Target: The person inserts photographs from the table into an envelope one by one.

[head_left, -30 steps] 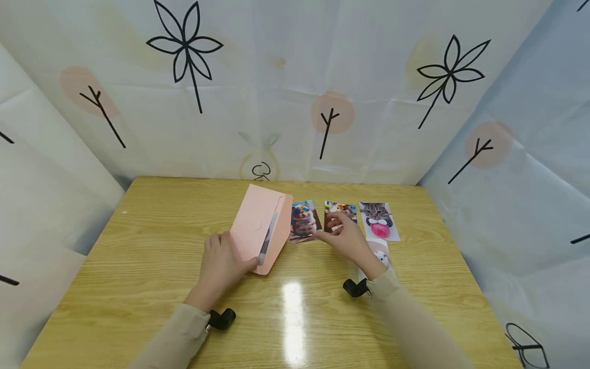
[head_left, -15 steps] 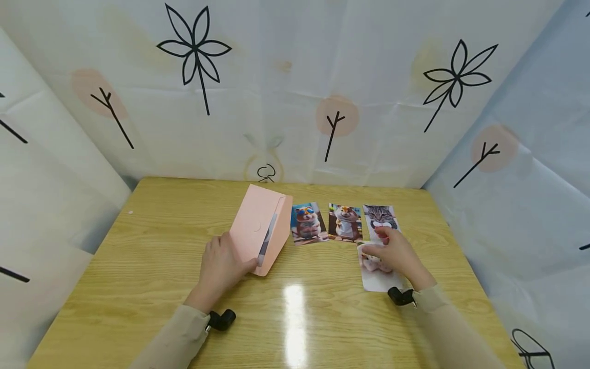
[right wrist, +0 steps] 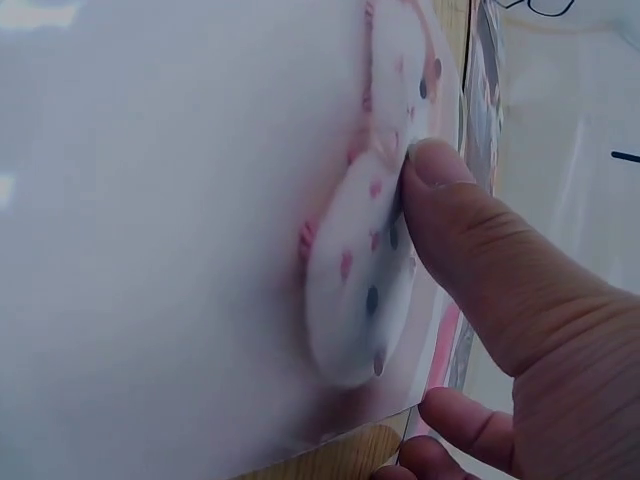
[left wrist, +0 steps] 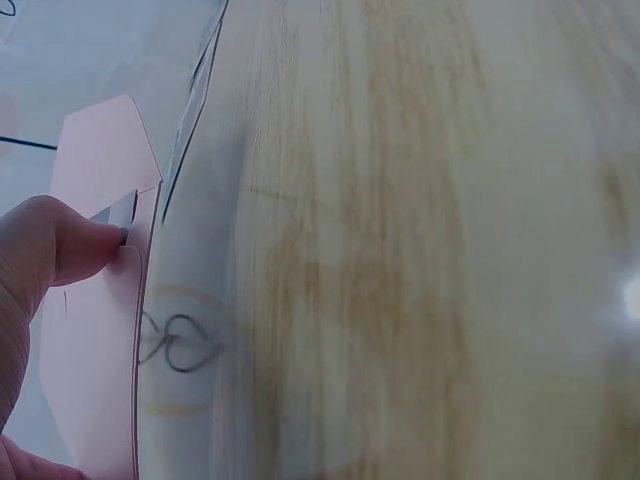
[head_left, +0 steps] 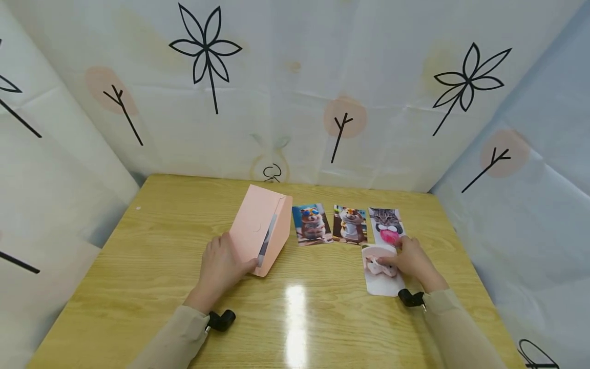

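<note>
The left hand [head_left: 221, 264] grips a pink envelope [head_left: 255, 220] by its lower left part, fingers at the left edge and thumb near the opening. A grey-toned picture edge [head_left: 267, 241] shows inside. In the left wrist view, the thumb [left wrist: 65, 245] lies against the envelope [left wrist: 95, 340]. On the right, the right hand [head_left: 417, 261] holds the edge of a white card with a spotted pink-and-white animal [head_left: 380, 282]. The right wrist view shows its thumb [right wrist: 490, 240] on the card face [right wrist: 200, 250], with curled fingertips [right wrist: 450, 430] at the card's corner.
Above the white card lies a cat picture with a pink ball [head_left: 384, 218]. Two hamster pictures [head_left: 312, 225] [head_left: 351, 225] lie between it and the envelope. The wooden table [head_left: 152, 246] meets a patterned curtain [head_left: 295, 138] along its back.
From over the middle hamster picture, the right hand has moved right and down to the white card, its thumb now on it. The left hand still grips the envelope; the head view has shifted slightly.
</note>
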The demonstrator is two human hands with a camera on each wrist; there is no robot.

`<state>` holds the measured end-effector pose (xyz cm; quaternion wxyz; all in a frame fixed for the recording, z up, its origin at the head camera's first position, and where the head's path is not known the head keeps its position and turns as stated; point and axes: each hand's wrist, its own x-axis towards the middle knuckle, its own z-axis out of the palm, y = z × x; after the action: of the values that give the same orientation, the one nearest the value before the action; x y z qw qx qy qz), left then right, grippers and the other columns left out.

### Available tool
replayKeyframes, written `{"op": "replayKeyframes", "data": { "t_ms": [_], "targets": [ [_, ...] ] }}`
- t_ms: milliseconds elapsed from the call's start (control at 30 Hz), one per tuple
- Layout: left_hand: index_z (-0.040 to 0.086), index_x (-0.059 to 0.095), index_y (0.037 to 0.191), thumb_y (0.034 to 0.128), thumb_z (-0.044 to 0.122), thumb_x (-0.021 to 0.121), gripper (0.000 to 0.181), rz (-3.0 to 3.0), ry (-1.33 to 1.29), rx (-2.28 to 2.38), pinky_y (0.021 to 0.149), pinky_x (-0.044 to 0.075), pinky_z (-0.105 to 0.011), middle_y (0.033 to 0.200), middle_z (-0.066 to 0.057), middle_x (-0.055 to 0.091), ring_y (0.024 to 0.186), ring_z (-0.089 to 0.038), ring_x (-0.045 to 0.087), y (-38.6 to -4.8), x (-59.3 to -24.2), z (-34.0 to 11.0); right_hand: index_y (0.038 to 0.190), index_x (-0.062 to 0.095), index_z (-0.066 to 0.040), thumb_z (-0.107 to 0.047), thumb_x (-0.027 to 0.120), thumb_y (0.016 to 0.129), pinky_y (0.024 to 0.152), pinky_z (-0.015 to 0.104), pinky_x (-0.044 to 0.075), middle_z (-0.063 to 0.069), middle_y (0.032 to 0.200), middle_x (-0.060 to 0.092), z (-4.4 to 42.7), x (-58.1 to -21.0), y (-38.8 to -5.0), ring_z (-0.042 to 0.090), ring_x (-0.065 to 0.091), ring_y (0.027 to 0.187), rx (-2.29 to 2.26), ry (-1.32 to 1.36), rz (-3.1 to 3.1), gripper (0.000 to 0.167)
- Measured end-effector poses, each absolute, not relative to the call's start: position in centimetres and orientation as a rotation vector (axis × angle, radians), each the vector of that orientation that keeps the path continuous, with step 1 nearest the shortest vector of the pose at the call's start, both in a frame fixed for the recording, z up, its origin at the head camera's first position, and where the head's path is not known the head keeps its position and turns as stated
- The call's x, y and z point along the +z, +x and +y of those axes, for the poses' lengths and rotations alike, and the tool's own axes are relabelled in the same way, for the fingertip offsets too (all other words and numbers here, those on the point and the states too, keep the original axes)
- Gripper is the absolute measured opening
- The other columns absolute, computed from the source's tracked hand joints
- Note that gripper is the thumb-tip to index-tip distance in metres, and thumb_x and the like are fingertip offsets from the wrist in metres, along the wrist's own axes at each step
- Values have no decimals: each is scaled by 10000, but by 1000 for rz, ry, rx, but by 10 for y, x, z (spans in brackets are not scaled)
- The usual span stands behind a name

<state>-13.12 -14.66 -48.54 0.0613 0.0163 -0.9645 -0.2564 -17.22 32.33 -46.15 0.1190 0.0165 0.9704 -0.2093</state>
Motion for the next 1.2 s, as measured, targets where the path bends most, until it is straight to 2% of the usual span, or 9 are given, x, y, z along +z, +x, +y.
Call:
{"op": "replayKeyframes", "data": {
  "t_ms": [400, 733, 867, 1000, 1200],
  "targets": [
    [-113, 430, 1242, 655, 568, 782, 965, -2933, 76, -768, 836, 392, -500, 1087, -259, 500, 979, -388, 466, -127, -483, -149, 1065, 396, 87, -457, 818, 736, 646, 377, 384, 207, 951, 407, 325, -463, -169, 313, 419, 828, -693, 63, 2793, 763],
    [-111, 431, 1245, 655, 572, 783, 969, -2930, 81, -756, 829, 398, -494, 1092, -256, 502, 977, -383, 470, -127, -483, -148, 1206, 284, 93, -411, 808, 768, 733, 428, 453, 275, 1049, 488, 318, -459, -168, 337, 495, 854, -728, 131, 2773, 848],
    [-103, 442, 1240, 653, 562, 782, 951, -2918, 78, -772, 821, 402, -494, 1088, -251, 509, 970, -384, 476, -127, -484, -148, 1203, 296, 93, -317, 747, 848, 696, 411, 454, 265, 1014, 502, 319, -458, -169, 313, 507, 829, -770, 101, 2767, 706],
    [-96, 447, 1235, 650, 570, 778, 946, -2924, 78, -778, 814, 402, -488, 1071, -237, 511, 952, -372, 476, -127, -483, -147, 1235, 339, 95, -188, 664, 915, 627, 357, 459, 196, 935, 524, 320, -456, -170, 253, 526, 765, -913, 11, 2731, 537],
    [-99, 440, 1242, 650, 562, 782, 951, -2934, 78, -776, 825, 397, -492, 1076, -242, 511, 965, -377, 478, -127, -484, -146, 1331, 435, 47, -99, 600, 946, 591, 339, 455, 134, 875, 564, 315, -444, -173, 210, 525, 697, -1019, -174, 2689, 444]
  ]
}}
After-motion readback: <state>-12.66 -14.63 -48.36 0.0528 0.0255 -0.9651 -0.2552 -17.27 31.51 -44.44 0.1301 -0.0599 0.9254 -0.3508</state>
